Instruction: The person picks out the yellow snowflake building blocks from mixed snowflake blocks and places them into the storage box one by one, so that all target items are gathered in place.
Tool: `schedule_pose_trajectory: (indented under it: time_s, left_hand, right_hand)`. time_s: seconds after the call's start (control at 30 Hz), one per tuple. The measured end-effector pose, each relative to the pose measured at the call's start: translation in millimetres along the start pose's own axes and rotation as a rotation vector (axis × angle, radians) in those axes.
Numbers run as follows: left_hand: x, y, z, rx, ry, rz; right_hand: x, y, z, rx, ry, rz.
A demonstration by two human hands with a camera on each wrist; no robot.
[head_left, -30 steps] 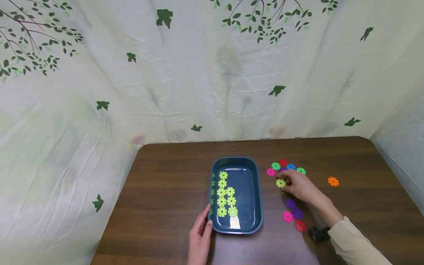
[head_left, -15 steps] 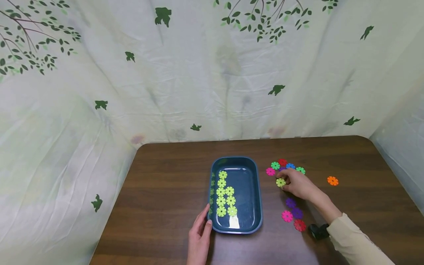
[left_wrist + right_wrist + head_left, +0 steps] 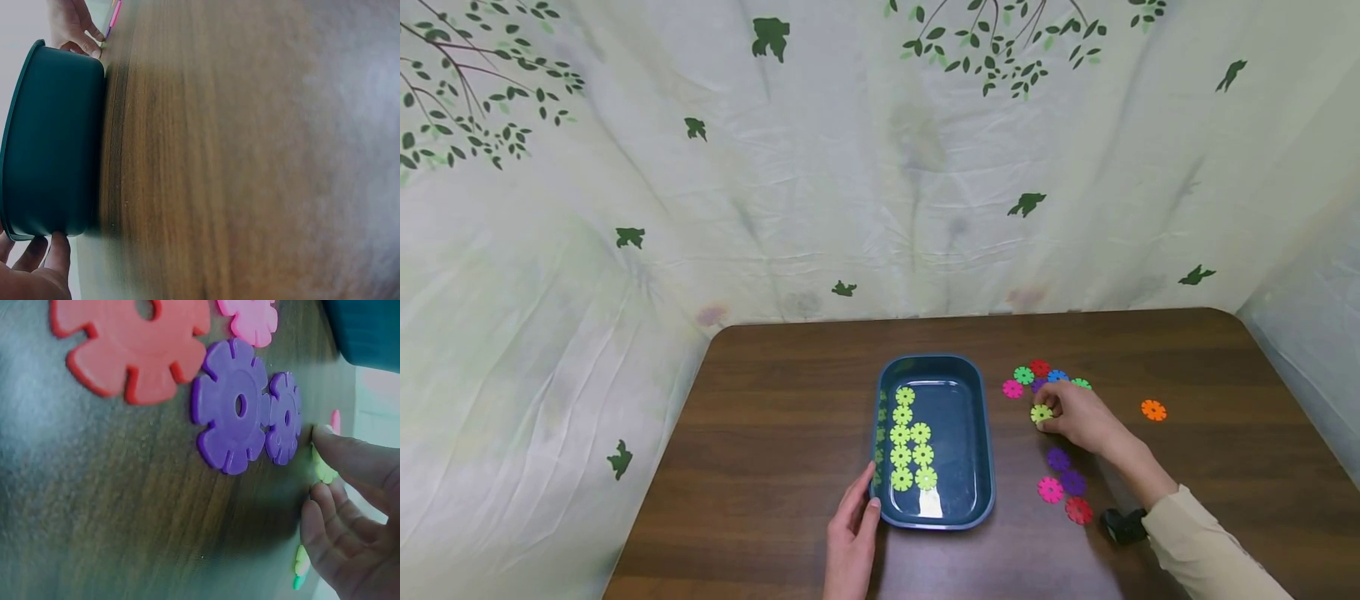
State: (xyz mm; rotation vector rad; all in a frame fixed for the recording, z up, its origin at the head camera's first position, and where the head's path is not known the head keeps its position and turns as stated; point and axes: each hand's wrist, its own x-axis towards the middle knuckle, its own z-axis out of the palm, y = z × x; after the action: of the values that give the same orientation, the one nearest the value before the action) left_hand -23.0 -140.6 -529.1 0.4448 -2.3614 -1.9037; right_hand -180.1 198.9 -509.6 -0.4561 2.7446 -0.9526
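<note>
My right hand pinches a yellow-green flower-shaped disc between thumb and fingertips, close over the table. In the right wrist view, the thumb and fingers lie on either side of that disc. My left hand rests against the near left outer wall of a dark blue tray; in the left wrist view its fingertips touch the tray's wall. Inside the tray, several yellow-green flower discs lie in two columns along the left side.
Beyond my right hand lies a cluster of pink, green, red, blue and purple discs, including a red disc. Nearer are two purple discs, a pink disc and a red disc. An orange disc sits apart at right.
My right hand and the yellow-green disc in its fingers have shifted slightly to the right. The left hand and the tray have stayed in place.
</note>
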Motion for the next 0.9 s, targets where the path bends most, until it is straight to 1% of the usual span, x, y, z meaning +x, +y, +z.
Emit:
schedule_pose_trajectory:
  time_s: [0.2, 0.4, 0.57, 0.77, 0.9]
  left_hand:
    - [-0.1, 0.2, 0.0, -0.004, -0.001, -0.003]
    - [0.0, -0.4, 0.0, -0.008, 0.002, -0.001]
    - [-0.6, 0.3, 0.2, -0.018, -0.002, 0.013]
    - [-1.4, 2.2, -0.1, -0.037, -0.003, 0.03]
    - [-1.4, 1.1, -0.8, -0.041, -0.004, 0.041]
  right_hand:
    - [-1.9, -1.5, -0.9, -0.019, 0.013, 0.002]
    - [-2.9, -6.3, -1.8, -0.034, -0.002, 0.0]
    - [-3.8, -10.1, -1.0, -0.02, 0.004, -0.002]
    - [-2.4, -21.2, 1.1, 0.028, 0.018, -0.025]
    - [-2.6, -31.2, 0.3, 0.024, 0.036, -0.044]
